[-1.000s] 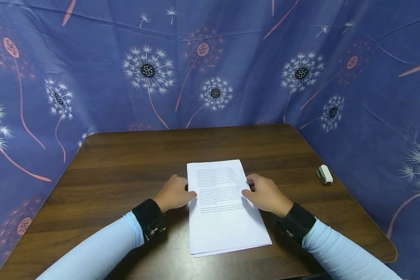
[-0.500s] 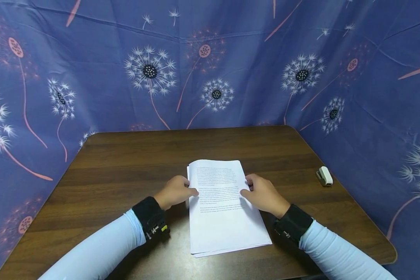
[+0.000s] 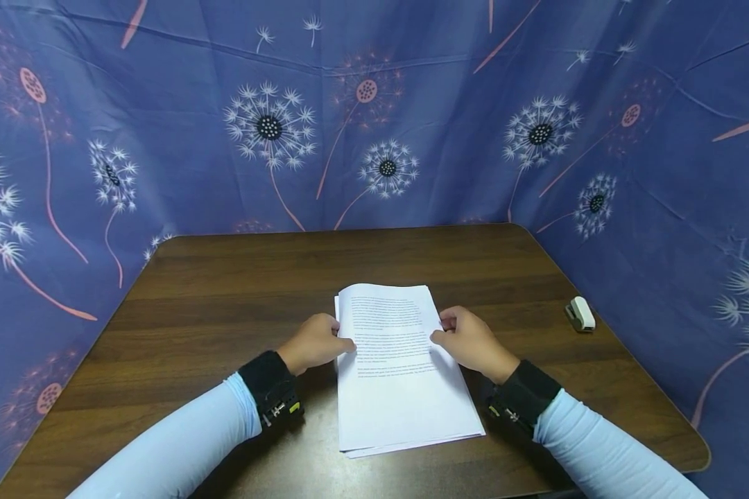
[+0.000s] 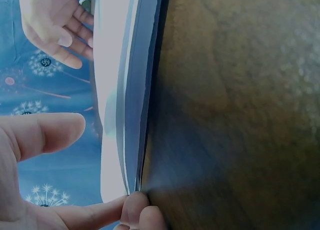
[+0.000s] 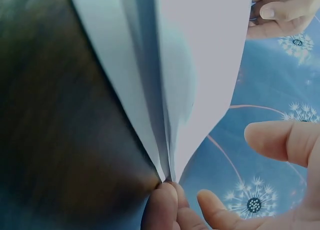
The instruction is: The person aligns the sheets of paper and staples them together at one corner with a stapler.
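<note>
A stack of printed paper (image 3: 381, 409) lies on the wooden table, its top sheet bowed up along the left side. My left hand (image 3: 315, 343) holds the stack's left edge, its thumb over the top sheet. At the right edge, my right hand (image 3: 474, 343) holds the stack in the same way. The left wrist view shows several layered sheets (image 4: 132, 89) meeting the left fingertips (image 4: 135, 205), with the thumb apart from the paper. In the right wrist view, sheet edges (image 5: 145, 79) come together at the right fingertips (image 5: 162, 202); that thumb also stands off.
A small white and dark stapler-like object (image 3: 580, 314) sits near the right edge of the brown table (image 3: 225, 277). A blue curtain (image 3: 443, 104) with dandelion prints hangs behind and beside the table.
The top sheet has bowed up at its left side, exposing sheets beneath. Both hands stay at the edges, with only slight shifts of the fingers.
</note>
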Available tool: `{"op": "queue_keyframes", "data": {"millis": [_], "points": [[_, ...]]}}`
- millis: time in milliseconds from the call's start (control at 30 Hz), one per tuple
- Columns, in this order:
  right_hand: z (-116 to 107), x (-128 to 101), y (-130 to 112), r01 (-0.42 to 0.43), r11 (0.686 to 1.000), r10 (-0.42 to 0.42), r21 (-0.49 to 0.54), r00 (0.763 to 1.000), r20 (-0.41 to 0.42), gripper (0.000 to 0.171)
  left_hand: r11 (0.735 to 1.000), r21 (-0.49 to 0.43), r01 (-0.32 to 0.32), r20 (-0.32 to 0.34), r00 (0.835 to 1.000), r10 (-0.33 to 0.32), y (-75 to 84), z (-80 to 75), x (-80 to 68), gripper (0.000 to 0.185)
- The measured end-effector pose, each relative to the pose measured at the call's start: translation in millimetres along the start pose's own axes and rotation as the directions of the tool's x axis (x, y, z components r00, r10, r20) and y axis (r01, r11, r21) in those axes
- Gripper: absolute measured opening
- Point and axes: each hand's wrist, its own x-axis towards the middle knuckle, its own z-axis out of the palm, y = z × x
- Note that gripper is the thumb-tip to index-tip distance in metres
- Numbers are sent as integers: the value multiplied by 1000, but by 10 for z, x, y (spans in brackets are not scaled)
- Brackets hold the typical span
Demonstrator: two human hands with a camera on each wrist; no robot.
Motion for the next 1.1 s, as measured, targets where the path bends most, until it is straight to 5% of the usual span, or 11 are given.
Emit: {"op": "queue_keyframes", "data": {"millis": [600,1100], "points": [[69,-37,-105,-45,992,42,118,999,27,67,995,41,-88,10,996,87,-30,-4,-11,24],[98,-52,-115,-44,987,38,156,998,44,66,997,-70,-27,57,998,31,2,-64,-7,35]]}}
